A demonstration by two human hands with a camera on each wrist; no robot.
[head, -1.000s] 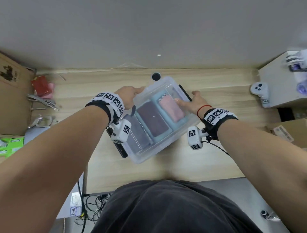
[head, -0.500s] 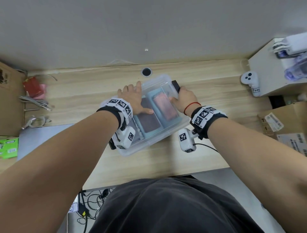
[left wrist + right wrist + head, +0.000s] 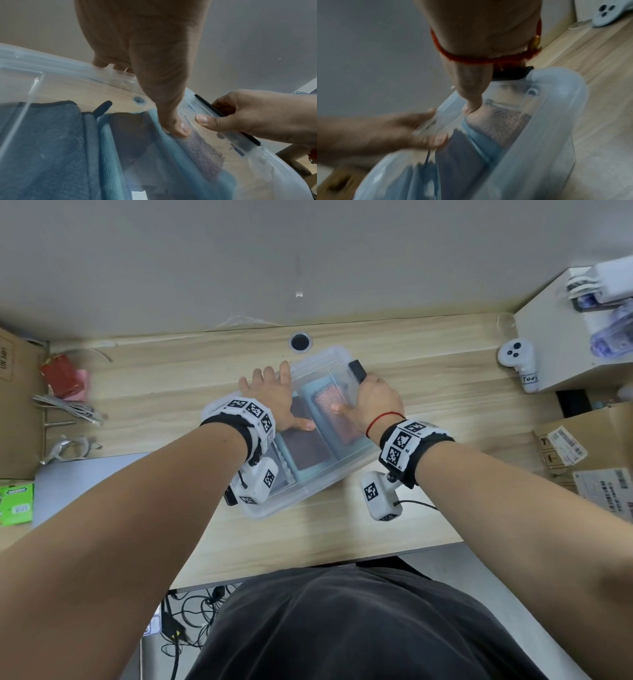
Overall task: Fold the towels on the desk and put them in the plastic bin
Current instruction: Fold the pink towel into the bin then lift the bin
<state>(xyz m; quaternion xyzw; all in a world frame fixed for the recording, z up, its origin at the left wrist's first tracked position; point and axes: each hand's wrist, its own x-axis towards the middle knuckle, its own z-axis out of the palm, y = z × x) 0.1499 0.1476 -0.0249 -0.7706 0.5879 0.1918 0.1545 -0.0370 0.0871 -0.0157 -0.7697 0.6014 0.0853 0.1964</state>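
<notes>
A clear plastic bin with its lid on sits askew in the middle of the desk. Through the lid show folded towels: a pink one, a dark maroon one, a grey one and teal ones. My left hand lies flat on the lid's left part, fingers spread and thumb pressing down. My right hand grips the bin's right edge, fingers curled round the black latch and thumb on the lid.
A cable hole lies just behind the bin. A white controller leans on a white cabinet at the right, above cardboard boxes. At the left are a red packet, cables and a green pack.
The bin has moved away from me toward the wall. My left hand went from the bin's left end onto the lid. My right hand slid along the right edge to the black latch.
</notes>
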